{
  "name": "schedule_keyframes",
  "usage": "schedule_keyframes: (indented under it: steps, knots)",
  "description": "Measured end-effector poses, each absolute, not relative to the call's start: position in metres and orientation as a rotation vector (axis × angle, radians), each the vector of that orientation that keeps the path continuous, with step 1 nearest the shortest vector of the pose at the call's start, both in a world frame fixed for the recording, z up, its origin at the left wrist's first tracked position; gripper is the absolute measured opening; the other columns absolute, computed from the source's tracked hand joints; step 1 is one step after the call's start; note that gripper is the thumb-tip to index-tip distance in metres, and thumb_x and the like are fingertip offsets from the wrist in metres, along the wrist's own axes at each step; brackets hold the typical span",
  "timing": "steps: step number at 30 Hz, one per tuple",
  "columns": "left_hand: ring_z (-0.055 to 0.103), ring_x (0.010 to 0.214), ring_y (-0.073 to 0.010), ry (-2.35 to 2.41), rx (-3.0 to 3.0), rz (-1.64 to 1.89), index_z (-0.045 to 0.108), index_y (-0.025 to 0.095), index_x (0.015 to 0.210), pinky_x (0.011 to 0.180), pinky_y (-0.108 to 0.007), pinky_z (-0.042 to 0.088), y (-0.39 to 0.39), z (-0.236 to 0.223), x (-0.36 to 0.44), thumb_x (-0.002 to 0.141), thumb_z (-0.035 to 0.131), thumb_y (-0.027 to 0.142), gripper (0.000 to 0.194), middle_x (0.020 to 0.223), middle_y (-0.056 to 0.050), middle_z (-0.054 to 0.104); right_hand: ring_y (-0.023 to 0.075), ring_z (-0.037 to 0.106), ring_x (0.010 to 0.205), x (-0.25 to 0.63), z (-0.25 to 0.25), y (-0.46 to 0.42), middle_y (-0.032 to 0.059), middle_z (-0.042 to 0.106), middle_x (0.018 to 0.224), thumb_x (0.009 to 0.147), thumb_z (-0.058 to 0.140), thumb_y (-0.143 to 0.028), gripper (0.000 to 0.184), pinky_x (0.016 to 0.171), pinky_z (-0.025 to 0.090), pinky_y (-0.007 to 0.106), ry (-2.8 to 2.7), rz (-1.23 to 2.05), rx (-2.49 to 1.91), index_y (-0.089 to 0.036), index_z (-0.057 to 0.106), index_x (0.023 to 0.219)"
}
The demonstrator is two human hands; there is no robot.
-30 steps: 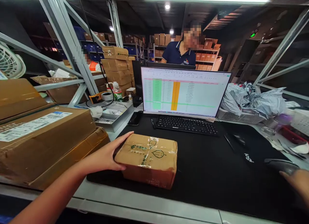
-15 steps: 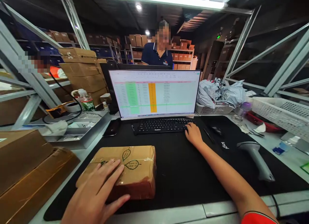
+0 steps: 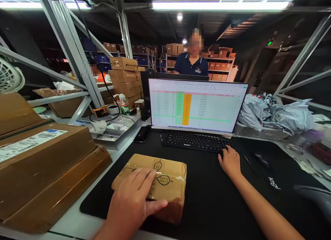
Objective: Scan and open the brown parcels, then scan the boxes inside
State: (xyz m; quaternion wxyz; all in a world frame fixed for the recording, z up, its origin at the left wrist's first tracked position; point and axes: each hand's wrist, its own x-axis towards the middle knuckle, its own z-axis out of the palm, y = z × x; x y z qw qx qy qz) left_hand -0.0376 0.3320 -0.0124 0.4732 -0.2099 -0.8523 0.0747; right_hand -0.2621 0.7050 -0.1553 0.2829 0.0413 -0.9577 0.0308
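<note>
My left hand (image 3: 133,197) lies on top of a taped cardboard box (image 3: 172,174) with printed leaf shapes. Its fingers rest flat on the lid and the thumb stretches along the near edge. At the right end of the black keyboard (image 3: 193,140) is my right hand (image 3: 231,160), fingertips on the keys, holding nothing. Behind the keyboard stands a monitor (image 3: 165,105) displaying a spreadsheet with green and orange columns. Box, keyboard and right forearm are all over a black desk mat (image 3: 207,191).
Larger cardboard boxes (image 3: 46,164) are stacked at left. A grey tray (image 3: 121,133) of small items and a phone (image 3: 141,134) sit behind. To the right are a mouse (image 3: 261,160), a scanner (image 3: 314,198) and a basket (image 3: 261,132) of grey plastic bags. A person (image 3: 192,64) stands beyond the monitor.
My view has turned left, so everything appears farther right. On the screen, the green and orange columns now sit side by side. The left hand's fingers have drawn closer together on the box.
</note>
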Motion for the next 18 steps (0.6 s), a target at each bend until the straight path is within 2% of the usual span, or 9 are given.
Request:
schedule_keyframes:
  steps: [3,5,10,16,18]
  knots:
    - [0.069,0.091,-0.0276,-2.037,-0.533,0.171,0.067,0.009,0.108,0.084,-0.04,0.051,0.329,-0.018,-0.039,0.099,0.037,0.069,0.068,0.098,-0.013,0.076,0.0337,0.047,0.132,-0.265,-0.155,0.705,0.021,0.051,0.143,0.097,0.047,-0.031,0.042,0.111,0.038,0.048,-2.574,0.085,0.11,-0.009,0.06,0.13]
    - [0.069,0.093,-0.0281,-2.025,-0.547,0.148,0.067,0.008,0.11,0.086,-0.04,0.051,0.328,-0.023,-0.04,0.099,0.036,0.068,0.069,0.098,-0.014,0.076,0.0342,0.044,0.135,-0.268,-0.154,0.705,0.0191,0.048,0.147,0.095,0.05,-0.032,0.046,0.113,0.036,0.05,-2.592,0.078,0.131,-0.012,0.057,0.137]
    - [0.069,0.095,-0.03,-2.015,-0.539,0.132,0.068,0.007,0.111,0.087,-0.042,0.051,0.325,-0.034,-0.041,0.099,0.033,0.07,0.073,0.099,-0.015,0.076,0.036,0.036,0.143,-0.276,-0.152,0.699,0.0134,0.049,0.149,0.088,0.057,-0.029,0.045,0.117,0.028,0.056,-2.644,0.036,0.171,-0.021,0.064,0.131]
    - [0.07,0.089,-0.0283,-1.938,-0.57,0.131,0.066,0.009,0.123,0.079,-0.039,0.05,0.322,-0.039,-0.045,0.102,0.026,0.065,0.072,0.098,-0.014,0.077,0.0306,0.032,0.146,-0.269,-0.133,0.708,0.0158,0.043,0.155,0.093,0.051,-0.028,0.049,0.121,0.022,0.05,-2.676,0.002,0.035,-0.015,0.055,0.14]
    - [0.07,0.086,-0.0283,-1.913,-0.588,0.126,0.066,0.007,0.125,0.076,-0.038,0.049,0.321,-0.04,-0.046,0.103,0.025,0.063,0.073,0.096,-0.015,0.076,0.0322,0.038,0.142,-0.264,-0.124,0.73,0.0176,0.048,0.15,0.096,0.047,-0.028,0.044,0.118,0.025,0.052,-2.704,-0.003,-0.103,-0.014,0.058,0.136]
